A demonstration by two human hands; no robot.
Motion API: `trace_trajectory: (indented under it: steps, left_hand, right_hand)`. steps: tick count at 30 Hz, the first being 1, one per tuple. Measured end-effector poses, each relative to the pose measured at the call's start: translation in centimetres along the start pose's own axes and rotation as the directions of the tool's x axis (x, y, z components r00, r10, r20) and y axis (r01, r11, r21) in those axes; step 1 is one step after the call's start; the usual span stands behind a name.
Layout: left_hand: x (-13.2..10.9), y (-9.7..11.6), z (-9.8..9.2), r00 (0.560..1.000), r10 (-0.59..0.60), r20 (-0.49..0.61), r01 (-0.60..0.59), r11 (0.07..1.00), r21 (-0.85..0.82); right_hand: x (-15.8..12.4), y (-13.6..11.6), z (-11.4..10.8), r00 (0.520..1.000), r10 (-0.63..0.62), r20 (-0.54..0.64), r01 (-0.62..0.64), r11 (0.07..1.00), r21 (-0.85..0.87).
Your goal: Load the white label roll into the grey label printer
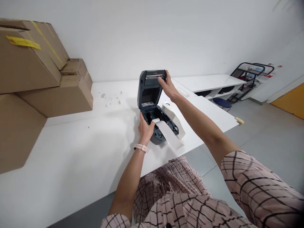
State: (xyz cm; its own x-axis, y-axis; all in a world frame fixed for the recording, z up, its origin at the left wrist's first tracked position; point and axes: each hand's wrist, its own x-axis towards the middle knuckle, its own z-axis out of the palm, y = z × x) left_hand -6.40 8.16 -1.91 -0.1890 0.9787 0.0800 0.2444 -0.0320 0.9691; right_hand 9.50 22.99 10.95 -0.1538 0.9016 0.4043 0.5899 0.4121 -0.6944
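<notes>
A dark grey label printer (152, 104) stands open on the white table (71, 158), its lid tipped up and back. My right hand (168, 86) grips the lid's top right corner. Down at the base, my left hand (145, 126), a watch on its wrist, rests on the left side with the fingers curled at the paper bay. A white paper strip (169, 134) runs out of the bay toward the table's front edge. Just right of the printer, partly behind my right forearm, stands a white roll (169, 109).
Stacked cardboard boxes (35, 69) fill the left of the table against the wall. Another white bench (209, 82) runs to the right, with a blue stool (222, 103) under it and a black cart (249, 76) beyond. A tape roll (239, 120) sits on the table's right corner.
</notes>
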Motion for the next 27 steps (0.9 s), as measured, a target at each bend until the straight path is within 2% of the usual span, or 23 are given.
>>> trace_trajectory:
  steps: [2, 4, 8, 9, 10, 11, 12, 14, 17, 20, 22, 24, 26, 27]
  left_hand:
    - [0.1, -0.2, 0.0, 1.000, 0.015, 0.009, -0.015, 1.000, -0.016]
    - [0.2, -0.3, -0.1, 1.000, 0.021, 0.019, -0.021, 1.000, -0.010]
    - [0.1, 0.1, -0.4, 0.999, 0.010, 0.043, -0.015, 0.993, 0.117]
    - [0.1, 0.3, -0.4, 0.999, 0.012, 0.048, -0.019, 0.988, 0.150]
    - [0.1, 0.5, -0.5, 0.999, 0.008, 0.051, -0.018, 0.984, 0.179]
    - [0.0, 0.7, -0.5, 0.999, 0.001, 0.051, -0.012, 0.979, 0.201]
    - [0.0, 0.8, -0.6, 0.999, -0.006, 0.046, -0.004, 0.977, 0.215]
    - [-0.1, 0.8, -0.6, 0.999, -0.019, 0.031, 0.012, 0.977, 0.214]
    - [-0.1, 0.5, -0.4, 1.000, -0.021, 0.002, 0.021, 0.987, 0.161]
    - [0.1, -0.4, -0.1, 1.000, -0.010, -0.026, 0.012, 0.995, 0.094]
    - [0.3, -1.0, 0.0, 1.000, 0.009, -0.027, -0.008, 1.000, 0.029]
    - [0.5, -1.5, 0.0, 1.000, 0.018, -0.005, -0.018, 0.999, -0.039]
    - [0.5, -1.9, 0.0, 1.000, 0.016, 0.027, -0.014, 0.996, -0.089]
    - [0.5, -2.0, 0.0, 0.999, 0.012, 0.038, -0.008, 0.994, -0.105]
  right_hand:
    - [-0.1, -0.1, -0.8, 0.999, 0.022, 0.040, -0.026, 0.996, 0.090]
    - [-1.2, -0.2, -2.2, 0.994, 0.029, 0.110, -0.039, 0.996, 0.084]
    - [-5.7, -0.6, -4.0, 0.996, -0.013, 0.085, 0.027, 0.986, -0.166]
    - [-6.8, -0.6, -3.7, 0.989, -0.050, 0.140, 0.080, 0.974, -0.214]
    - [-7.8, -0.5, -3.1, 0.965, -0.080, 0.251, 0.144, 0.959, -0.245]
    - [-8.5, -0.4, -2.2, 0.915, -0.090, 0.392, 0.204, 0.944, -0.260]
    - [-9.0, -0.3, -1.1, 0.845, -0.077, 0.529, 0.253, 0.930, -0.267]
    - [-9.0, -0.1, 1.3, 0.720, -0.012, 0.694, 0.302, 0.905, -0.298]
    - [-7.4, 0.0, 4.1, 0.633, 0.057, 0.772, 0.293, 0.905, -0.308]
    - [-5.5, -0.3, 4.9, 0.501, 0.070, 0.863, 0.283, 0.929, -0.239]
    - [-4.7, -0.6, 4.0, 0.405, 0.059, 0.912, 0.284, 0.941, -0.187]
    - [-4.7, -0.5, 1.7, 0.335, -0.016, 0.942, 0.268, 0.960, -0.079]
    - [-5.5, 0.5, -1.9, 0.320, -0.223, 0.921, 0.224, 0.962, 0.155]
    - [-6.1, 1.4, -4.2, 0.336, -0.355, 0.872, 0.197, 0.932, 0.304]
